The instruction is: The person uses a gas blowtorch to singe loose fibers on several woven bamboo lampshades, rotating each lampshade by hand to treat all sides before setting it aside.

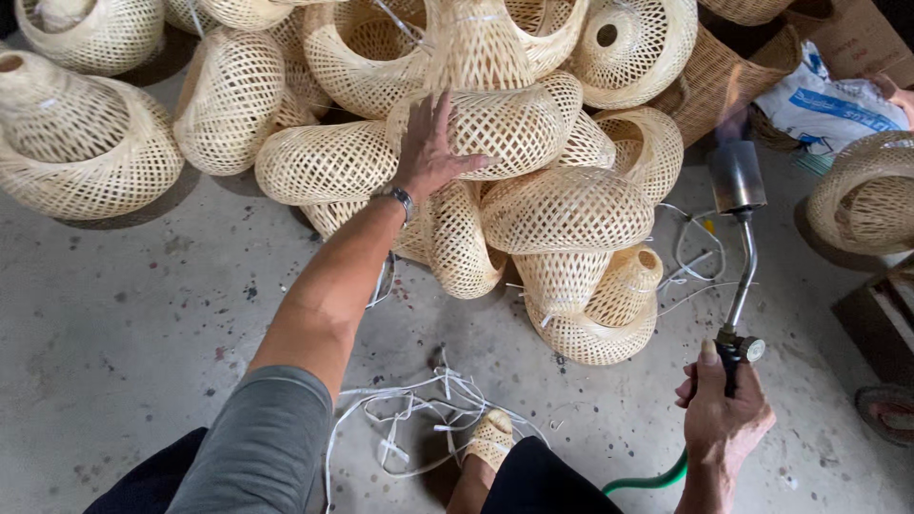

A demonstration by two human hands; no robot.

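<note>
Head view, looking down. We see the left hand (428, 152) stretched far forward, fingers spread and palm laid flat on a woven bamboo shade (509, 128); it presses against the weave but grips nothing. That shade lies at the middle of a heap of similar shades (571, 209) piled on the concrete floor (124, 314), with its long axis running roughly left to right across our view, the hand resting on its left end.

The right hand (724, 414) sits low and close to the body, closed around the handle of a gas torch (738, 238). The torch's metal neck rises away from us, its nozzle (736, 176) pointing up and forward, and a faint flame seems to show above it. A green hose (657, 476) trails from the handle.

The touched shade lies ahead and to the left of the torch, well apart from the nozzle; the left hand is plainly the nearer one. Loose white strapping (409, 419) lies on the floor by a sandalled foot (490, 438).
</note>
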